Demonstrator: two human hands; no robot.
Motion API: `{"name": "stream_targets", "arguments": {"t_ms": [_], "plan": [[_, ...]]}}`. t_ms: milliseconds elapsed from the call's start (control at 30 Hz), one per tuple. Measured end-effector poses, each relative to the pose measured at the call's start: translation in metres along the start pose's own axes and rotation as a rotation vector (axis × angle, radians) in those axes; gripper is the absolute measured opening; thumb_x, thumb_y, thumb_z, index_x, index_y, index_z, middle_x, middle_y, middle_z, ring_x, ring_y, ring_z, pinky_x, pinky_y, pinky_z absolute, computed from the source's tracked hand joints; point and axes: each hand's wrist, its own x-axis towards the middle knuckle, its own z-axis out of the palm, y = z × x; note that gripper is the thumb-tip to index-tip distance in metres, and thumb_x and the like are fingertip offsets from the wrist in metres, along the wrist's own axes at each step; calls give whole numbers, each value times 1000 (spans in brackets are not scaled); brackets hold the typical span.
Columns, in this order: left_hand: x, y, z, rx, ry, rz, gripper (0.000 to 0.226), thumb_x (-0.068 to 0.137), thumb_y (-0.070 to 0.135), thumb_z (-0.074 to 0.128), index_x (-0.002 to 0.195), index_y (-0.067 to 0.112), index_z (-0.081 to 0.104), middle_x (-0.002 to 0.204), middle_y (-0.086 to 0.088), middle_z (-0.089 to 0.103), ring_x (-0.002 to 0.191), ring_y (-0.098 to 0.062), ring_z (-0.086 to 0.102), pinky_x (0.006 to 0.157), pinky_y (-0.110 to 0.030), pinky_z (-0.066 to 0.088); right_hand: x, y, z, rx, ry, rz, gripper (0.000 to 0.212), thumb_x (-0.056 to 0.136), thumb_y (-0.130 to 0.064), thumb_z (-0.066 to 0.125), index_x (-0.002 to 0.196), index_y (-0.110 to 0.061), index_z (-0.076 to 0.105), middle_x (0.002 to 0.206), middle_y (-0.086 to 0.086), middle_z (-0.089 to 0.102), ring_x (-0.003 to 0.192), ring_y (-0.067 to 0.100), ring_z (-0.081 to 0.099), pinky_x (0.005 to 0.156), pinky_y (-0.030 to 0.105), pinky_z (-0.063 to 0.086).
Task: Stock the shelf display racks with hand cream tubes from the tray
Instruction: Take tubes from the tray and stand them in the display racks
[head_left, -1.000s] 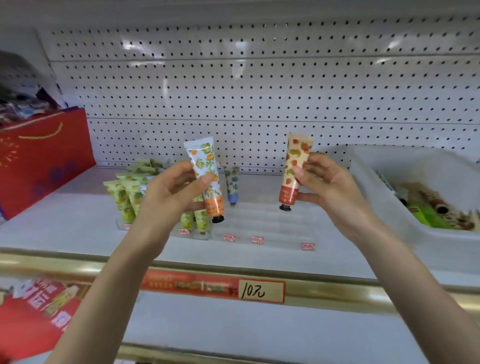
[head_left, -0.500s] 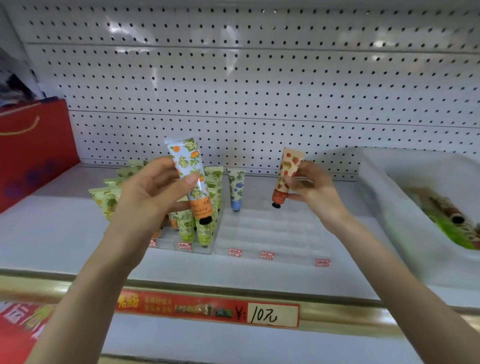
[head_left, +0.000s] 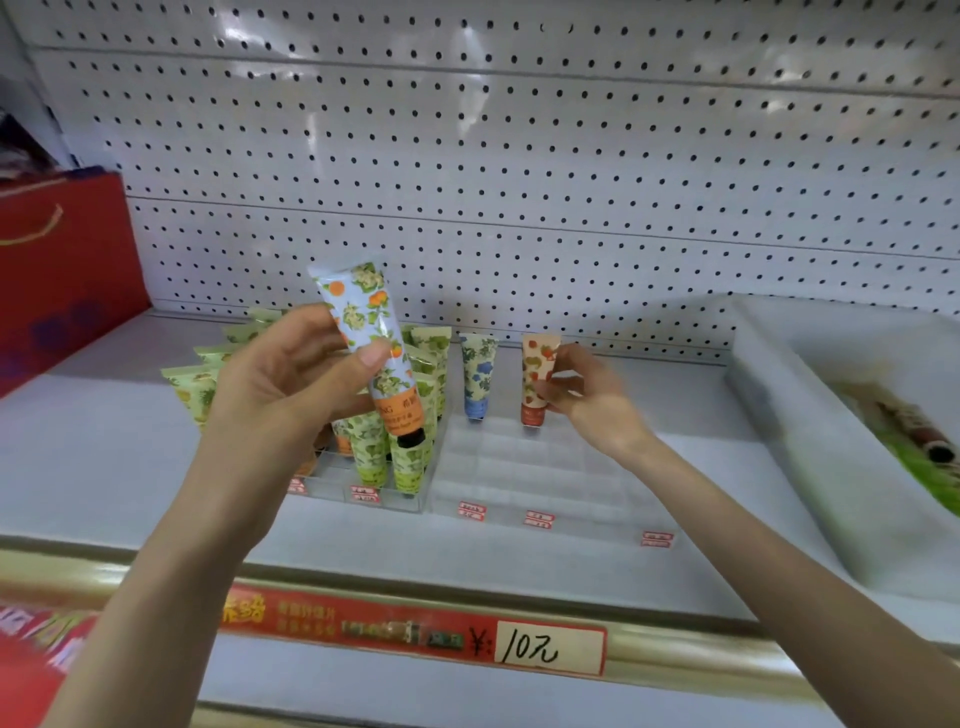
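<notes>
The right hand pinches a peach tube cap-down at the back row of the clear rack, beside a blue tube standing between the hands. The left hand grips an orange-blossom tube above the green tubes. If released tilted — the slots (clear, hard to read) guide little — it may topple onto the blue tube. The tray lies beyond the right hand.

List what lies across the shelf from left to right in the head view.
red bag → left hand gripping the orange-flower tube → blue-flower tube → strawberry tube pinched by the right hand → white tray
</notes>
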Motion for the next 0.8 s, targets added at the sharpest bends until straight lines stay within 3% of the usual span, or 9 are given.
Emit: {"name": "stream_targets", "arguments": {"t_ms": [167, 267, 400, 633, 800], "plan": [[6, 2, -7, -14, 30, -13, 31, 68, 19, 73, 96, 18, 62, 88, 4, 67, 75, -6, 64, 61, -17, 53, -4, 2, 1, -43, 28, -22, 17, 89, -6, 60, 99, -14, 49, 92, -7, 56, 99, 24, 59, 88, 48, 52], [9, 3, -15, 8, -14, -13, 26, 68, 21, 65, 94, 21, 64, 86, 6, 71, 75, -6, 64, 60, -16, 52, -6, 3, 0, -31, 52, 21, 18, 89, -7, 60, 102, -15, 50, 95, -1, 58, 99, 27, 60, 88, 48, 52], [10, 5, -27, 14, -43, -28, 25, 69, 19, 63, 94, 21, 63, 84, 10, 72, 73, -3, 64, 61, -15, 52, -10, 2, 1, -51, 72, 27, 22, 88, -2, 60, 103, -16, 52, 95, -8, 58, 96, 19, 59, 88, 39, 52], [7, 6, -36, 29, -69, -30, 25, 70, 21, 62, 95, 22, 62, 85, 12, 72, 75, -2, 65, 63, -15, 52, -12, -8, 5, -82, 94, 82, 23, 87, -9, 63, 106, -17, 52, 103, 1, 60, 93, 22, 61, 78, 30, 49], [5, 8, -41, 30, -78, -28, 26, 69, 22, 63, 95, 22, 63, 85, 12, 72, 76, -1, 65, 62, -15, 51, -8, -18, 10, -75, 126, 134, 29, 86, -14, 66, 111, -7, 53, 101, 0, 60, 91, 18, 61, 66, 19, 45]]}}
